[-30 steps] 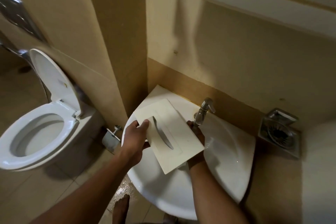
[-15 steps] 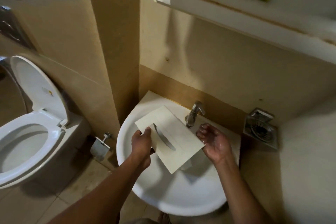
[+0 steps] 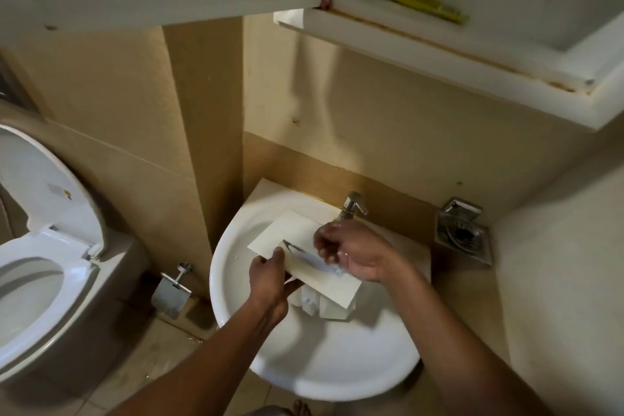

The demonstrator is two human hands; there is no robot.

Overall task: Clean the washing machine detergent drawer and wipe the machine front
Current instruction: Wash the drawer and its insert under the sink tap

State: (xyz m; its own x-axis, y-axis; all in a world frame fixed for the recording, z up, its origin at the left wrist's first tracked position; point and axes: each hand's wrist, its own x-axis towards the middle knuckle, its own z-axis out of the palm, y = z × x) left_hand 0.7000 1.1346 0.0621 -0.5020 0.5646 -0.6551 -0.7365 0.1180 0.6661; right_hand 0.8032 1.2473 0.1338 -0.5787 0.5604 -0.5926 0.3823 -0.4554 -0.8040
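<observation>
Rinse step: you hold the drawer [image 3: 297, 230] over the sink [image 3: 320, 355], just below the tap [image 3: 353, 204]. Left hand [image 3: 270, 280] grasps its near edge, thumb on top. Right hand [image 3: 351, 250] is on the front panel, wet, fingers curled; can't tell if it's clenched on anything. Half a second ago it hung to the right, palm up, off the drawer. Next: probably rub the handle recess, then flip to the compartments.
</observation>
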